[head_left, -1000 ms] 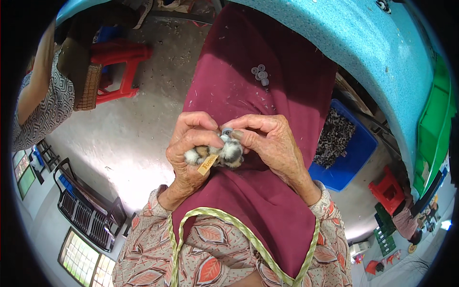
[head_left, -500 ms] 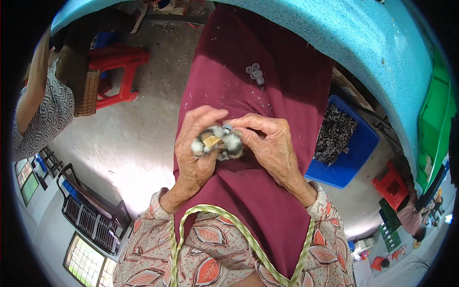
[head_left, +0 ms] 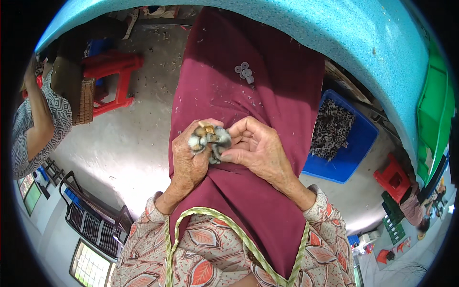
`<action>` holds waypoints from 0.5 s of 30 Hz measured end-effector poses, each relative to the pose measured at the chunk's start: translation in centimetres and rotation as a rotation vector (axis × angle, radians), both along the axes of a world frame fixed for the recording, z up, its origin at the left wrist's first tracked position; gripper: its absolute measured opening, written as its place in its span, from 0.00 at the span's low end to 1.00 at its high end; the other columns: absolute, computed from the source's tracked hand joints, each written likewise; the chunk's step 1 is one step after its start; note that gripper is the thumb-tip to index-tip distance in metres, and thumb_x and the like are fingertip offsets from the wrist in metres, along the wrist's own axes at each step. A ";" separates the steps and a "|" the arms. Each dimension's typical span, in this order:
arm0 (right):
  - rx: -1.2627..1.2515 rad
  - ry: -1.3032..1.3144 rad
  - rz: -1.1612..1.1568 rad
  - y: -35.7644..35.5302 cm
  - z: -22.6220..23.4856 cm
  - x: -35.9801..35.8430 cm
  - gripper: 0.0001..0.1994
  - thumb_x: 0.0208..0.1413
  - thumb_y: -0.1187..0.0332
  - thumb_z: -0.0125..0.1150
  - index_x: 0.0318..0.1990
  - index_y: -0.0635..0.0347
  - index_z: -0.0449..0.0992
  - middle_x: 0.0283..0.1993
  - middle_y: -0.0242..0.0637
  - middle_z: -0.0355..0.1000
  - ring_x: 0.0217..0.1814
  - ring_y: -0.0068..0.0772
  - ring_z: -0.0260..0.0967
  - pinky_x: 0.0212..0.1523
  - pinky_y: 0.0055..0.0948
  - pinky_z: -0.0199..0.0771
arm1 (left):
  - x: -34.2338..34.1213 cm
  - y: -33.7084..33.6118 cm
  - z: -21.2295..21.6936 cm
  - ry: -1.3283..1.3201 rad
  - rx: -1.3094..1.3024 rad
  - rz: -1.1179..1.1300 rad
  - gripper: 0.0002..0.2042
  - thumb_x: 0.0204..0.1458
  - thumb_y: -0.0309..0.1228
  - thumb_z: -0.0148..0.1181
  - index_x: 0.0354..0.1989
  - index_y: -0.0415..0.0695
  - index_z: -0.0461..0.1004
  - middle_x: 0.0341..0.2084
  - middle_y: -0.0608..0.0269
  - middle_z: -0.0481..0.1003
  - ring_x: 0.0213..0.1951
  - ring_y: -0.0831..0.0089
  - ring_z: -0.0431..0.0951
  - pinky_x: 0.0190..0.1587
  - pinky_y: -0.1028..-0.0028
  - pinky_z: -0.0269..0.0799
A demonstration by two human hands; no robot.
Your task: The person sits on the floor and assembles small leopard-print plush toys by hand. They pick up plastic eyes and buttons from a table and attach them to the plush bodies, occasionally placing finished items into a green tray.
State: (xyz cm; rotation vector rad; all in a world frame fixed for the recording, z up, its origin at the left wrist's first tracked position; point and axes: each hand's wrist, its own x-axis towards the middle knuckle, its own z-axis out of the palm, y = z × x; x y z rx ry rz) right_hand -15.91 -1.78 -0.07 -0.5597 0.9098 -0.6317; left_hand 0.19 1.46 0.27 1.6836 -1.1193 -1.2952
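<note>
In front of my lap, my left hand is closed round a fluffy feather bundle of black, white and brown tufts. A tan strip shows at the top of the bundle. With its thumb and curled fingers, my right hand pinches the right side of the tufts. The base of the bundle is hidden in my left hand. Farther out on the maroon apron over my lap lie several small whitish plastic discs.
To the right, a blue tray holds a heap of black-and-white fluffy pieces. A speckled blue table edge curves overhead. At the left are a red stool and a seated person; a dark chair stands below.
The bundle has turned in my left hand, its tan strip now nearer the top. My right fingers have moved from its top to its lower right side; the small grey piece no longer shows.
</note>
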 end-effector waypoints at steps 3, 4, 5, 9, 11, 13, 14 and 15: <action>0.017 0.090 0.047 0.0 -0.5 0.2 0.11 0.46 0.80 0.67 0.34 0.67 0.70 0.29 0.36 0.74 0.33 0.21 0.73 0.34 0.21 0.77 | 0.2 0.1 -0.6 -0.064 -0.011 -0.068 0.14 0.40 0.17 0.54 0.38 0.37 0.75 0.28 0.60 0.75 0.30 0.71 0.77 0.34 0.74 0.72; 0.029 0.119 0.070 -0.1 -0.7 0.3 0.10 0.46 0.79 0.68 0.33 0.67 0.70 0.30 0.36 0.74 0.32 0.21 0.73 0.33 0.20 0.76 | 0.2 0.2 -0.9 -0.077 -0.033 -0.067 0.14 0.39 0.17 0.54 0.38 0.37 0.75 0.27 0.59 0.75 0.30 0.70 0.77 0.33 0.74 0.72; 0.055 0.093 0.062 0.0 -0.8 0.3 0.10 0.46 0.80 0.67 0.33 0.67 0.70 0.29 0.35 0.74 0.31 0.20 0.73 0.32 0.20 0.76 | 0.2 0.5 -1.1 -0.094 -0.053 -0.065 0.14 0.39 0.17 0.54 0.37 0.37 0.74 0.27 0.59 0.75 0.29 0.69 0.77 0.33 0.74 0.72; 0.142 0.042 0.051 0.0 -1.2 0.4 0.09 0.46 0.81 0.66 0.32 0.67 0.71 0.28 0.34 0.74 0.30 0.18 0.73 0.31 0.19 0.75 | 0.1 1.1 -1.6 -0.137 -0.068 -0.026 0.14 0.37 0.17 0.54 0.36 0.36 0.73 0.25 0.58 0.73 0.29 0.67 0.77 0.33 0.73 0.71; 0.117 0.046 0.047 -0.3 -1.0 0.4 0.08 0.46 0.82 0.65 0.33 0.67 0.72 0.27 0.34 0.74 0.30 0.18 0.72 0.31 0.18 0.75 | -0.1 1.0 -1.6 -0.139 -0.081 -0.009 0.12 0.39 0.17 0.53 0.36 0.36 0.73 0.25 0.61 0.74 0.28 0.70 0.76 0.33 0.75 0.71; 0.031 0.053 0.034 -0.7 -0.9 0.3 0.07 0.46 0.82 0.64 0.33 0.67 0.73 0.27 0.33 0.74 0.30 0.17 0.72 0.31 0.18 0.75 | -0.1 1.0 -1.5 -0.031 0.007 0.054 0.11 0.41 0.17 0.54 0.35 0.36 0.74 0.25 0.63 0.75 0.28 0.72 0.76 0.33 0.75 0.72; 0.028 0.047 0.016 -0.8 -1.1 0.1 0.06 0.47 0.82 0.64 0.33 0.67 0.73 0.27 0.32 0.74 0.30 0.17 0.72 0.32 0.18 0.75 | -0.2 1.1 -1.4 0.082 0.102 0.106 0.09 0.43 0.17 0.55 0.36 0.36 0.74 0.26 0.63 0.75 0.29 0.73 0.77 0.34 0.76 0.73; 0.026 0.039 -0.001 -0.7 -1.7 -0.1 0.06 0.47 0.82 0.64 0.33 0.67 0.74 0.27 0.32 0.74 0.31 0.17 0.72 0.32 0.18 0.74 | -0.2 1.1 -1.3 0.197 0.196 0.158 0.08 0.45 0.17 0.57 0.36 0.36 0.74 0.27 0.64 0.76 0.29 0.74 0.77 0.34 0.76 0.74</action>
